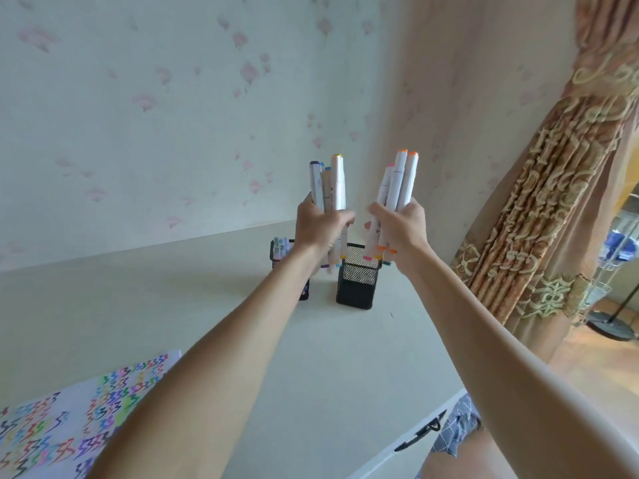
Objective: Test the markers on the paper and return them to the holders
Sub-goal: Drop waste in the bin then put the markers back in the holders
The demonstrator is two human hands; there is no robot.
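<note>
My left hand (320,226) grips a bundle of white markers (330,184) with blue, purple and yellow caps, held upright above the desk. My right hand (401,226) grips a second bundle of white markers (397,183) with orange and pink caps. Both bundles hang over two black mesh holders at the back of the desk. The right holder (356,283) stands just below my right hand, its inside not visible. The left holder (276,255), partly hidden behind my left forearm, has several markers in it. The test paper (69,416), covered with coloured zigzag strokes, lies at the near left.
The pale desk (311,357) runs to a floral wall at the back. A patterned curtain (539,216) hangs at the right. A drawer handle (423,432) shows on the desk's front edge, and a lamp base (608,323) stands on the floor at the far right.
</note>
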